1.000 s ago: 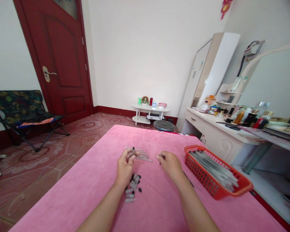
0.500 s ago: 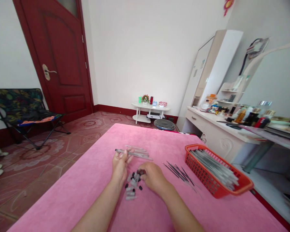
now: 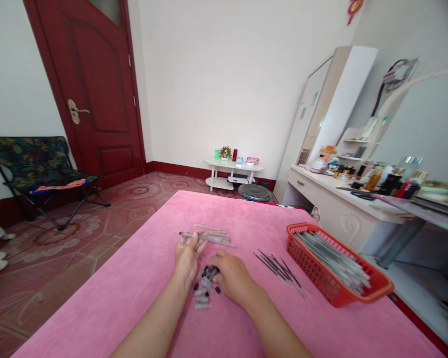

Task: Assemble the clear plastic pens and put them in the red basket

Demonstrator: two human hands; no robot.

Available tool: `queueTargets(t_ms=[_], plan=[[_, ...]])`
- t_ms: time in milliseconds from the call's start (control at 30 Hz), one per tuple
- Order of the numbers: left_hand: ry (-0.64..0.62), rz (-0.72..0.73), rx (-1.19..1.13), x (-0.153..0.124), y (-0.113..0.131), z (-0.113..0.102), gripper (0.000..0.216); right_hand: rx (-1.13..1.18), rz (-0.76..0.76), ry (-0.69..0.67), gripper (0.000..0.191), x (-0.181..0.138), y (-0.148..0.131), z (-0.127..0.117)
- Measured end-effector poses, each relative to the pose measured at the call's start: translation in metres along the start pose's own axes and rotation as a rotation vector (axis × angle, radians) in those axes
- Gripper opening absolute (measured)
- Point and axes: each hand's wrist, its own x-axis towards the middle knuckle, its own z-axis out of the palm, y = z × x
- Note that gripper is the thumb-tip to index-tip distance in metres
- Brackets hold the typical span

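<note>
My left hand [image 3: 185,256] is closed around a grey pen barrel [image 3: 194,235] that lies across its fingertips and sticks out to both sides. My right hand [image 3: 229,276] rests on a small heap of grey and black pen caps [image 3: 203,288], its fingers curled into the heap; what they grip is hidden. Several finished grey pens [image 3: 218,236] lie just beyond my hands. A fan of thin black refills [image 3: 278,266] lies to the right of my right hand.
A red plastic basket [image 3: 373,291] full of grey pen barrels sits at the right of the pink table [image 3: 115,298]. A white dresser [image 3: 336,199] with bottles stands beyond it. A folding chair [image 3: 33,174] and red door [image 3: 93,89] are at left.
My right hand has moved from the far right of the pens back and left onto the cap heap, uncovering the refills. My left hand now holds the barrel level instead of upright.
</note>
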Motion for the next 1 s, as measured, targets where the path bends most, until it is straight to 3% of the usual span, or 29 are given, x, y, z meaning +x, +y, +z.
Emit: queueTargets(t_ms=[133, 300, 433, 1000], plan=[[0.004, -0.014, -0.008, 0.0, 0.001, 0.0, 0.015, 0.045, -0.009, 0.027, 0.016, 0.0, 0.002, -0.007], [0.008, -0.033, -0.016, 0.001, 0.0, -0.001, 0.008, 0.223, 0.158, 0.23, 0.015, 0.006, 0.016, -0.022], [0.009, -0.055, -0.001, 0.0, -0.001, 0.001, 0.01, 0.308, 0.173, 0.342, 0.019, 0.01, 0.025, -0.028], [-0.059, -0.13, 0.091, -0.008, 0.0, 0.01, 0.014, 0.304, 0.131, 0.402, 0.018, 0.011, 0.022, -0.026]])
